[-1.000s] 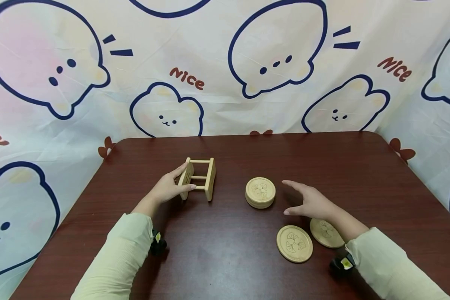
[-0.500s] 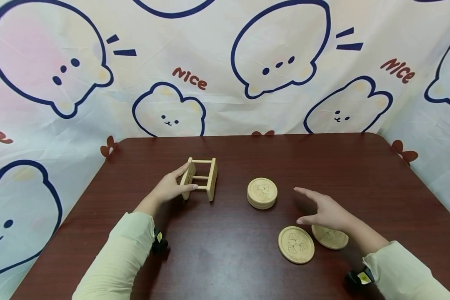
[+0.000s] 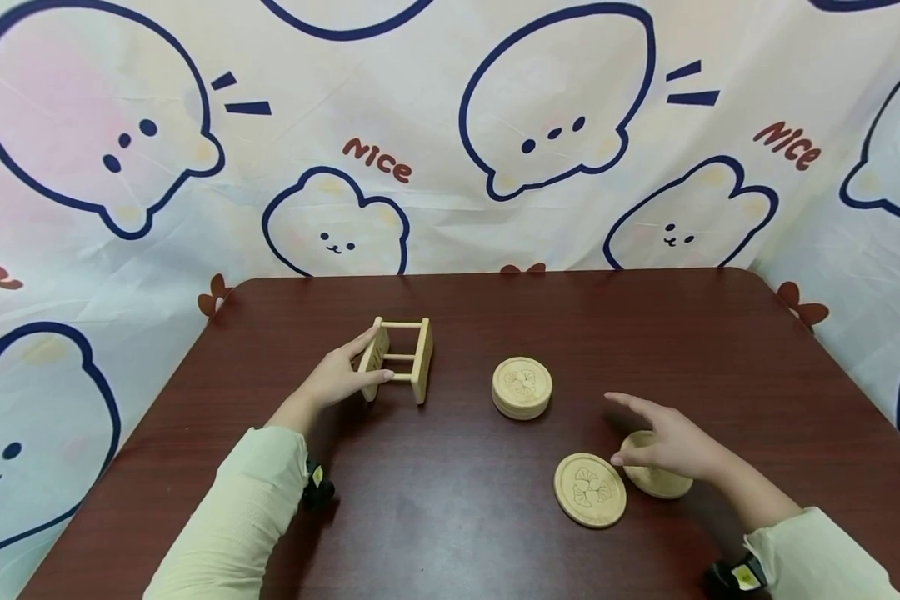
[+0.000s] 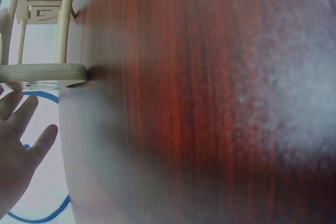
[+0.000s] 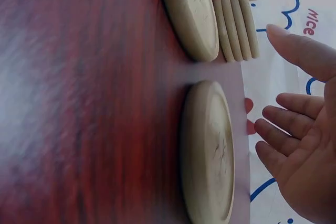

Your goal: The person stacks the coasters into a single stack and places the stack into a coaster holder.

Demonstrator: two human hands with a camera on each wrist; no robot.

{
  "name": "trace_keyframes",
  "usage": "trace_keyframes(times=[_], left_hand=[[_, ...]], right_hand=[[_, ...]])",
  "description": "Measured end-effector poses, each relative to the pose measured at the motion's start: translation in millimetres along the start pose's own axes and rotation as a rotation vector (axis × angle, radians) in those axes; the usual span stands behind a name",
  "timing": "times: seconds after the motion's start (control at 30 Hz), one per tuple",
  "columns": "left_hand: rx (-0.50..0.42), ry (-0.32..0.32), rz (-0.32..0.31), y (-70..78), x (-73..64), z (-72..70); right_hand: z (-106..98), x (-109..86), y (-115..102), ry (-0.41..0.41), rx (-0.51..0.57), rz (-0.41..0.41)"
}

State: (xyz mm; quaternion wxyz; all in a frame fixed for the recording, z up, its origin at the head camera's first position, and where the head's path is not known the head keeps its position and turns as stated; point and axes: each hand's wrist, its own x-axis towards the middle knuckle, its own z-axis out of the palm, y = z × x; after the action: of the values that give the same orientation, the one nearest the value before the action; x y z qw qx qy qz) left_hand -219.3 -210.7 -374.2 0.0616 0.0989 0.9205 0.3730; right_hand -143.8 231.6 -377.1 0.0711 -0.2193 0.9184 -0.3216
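In the head view my left hand (image 3: 337, 372) holds the left side panel of a small pale wooden coaster rack (image 3: 422, 360), thumb at its near bar. The left wrist view shows the rack's side panel (image 4: 42, 72) with fingers beside it. My right hand (image 3: 675, 442) hovers with spread fingers over a round wooden coaster (image 3: 660, 482), partly covering it and holding nothing. A second coaster (image 3: 590, 490), engraved with a leaf pattern, lies to its left. Farther back stands a stack of several coasters (image 3: 521, 387), whose edges (image 5: 239, 27) show in the right wrist view.
Everything stands on a dark reddish-brown table (image 3: 450, 517) with rounded far corners. A white cloth (image 3: 435, 225) with blue cartoon outlines hangs behind it and along both sides.
My right hand has moved right and toward me, from beside the stack to over the right coaster. The left hand and the rack stay in place.
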Motion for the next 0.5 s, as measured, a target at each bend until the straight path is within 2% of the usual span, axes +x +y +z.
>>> trace_keyframes(times=[0.5], left_hand=[[0.006, 0.015, 0.007, -2.2, 0.6, 1.0]], right_hand=[[-3.6, -20.3, 11.5, 0.008, -0.031, 0.023]])
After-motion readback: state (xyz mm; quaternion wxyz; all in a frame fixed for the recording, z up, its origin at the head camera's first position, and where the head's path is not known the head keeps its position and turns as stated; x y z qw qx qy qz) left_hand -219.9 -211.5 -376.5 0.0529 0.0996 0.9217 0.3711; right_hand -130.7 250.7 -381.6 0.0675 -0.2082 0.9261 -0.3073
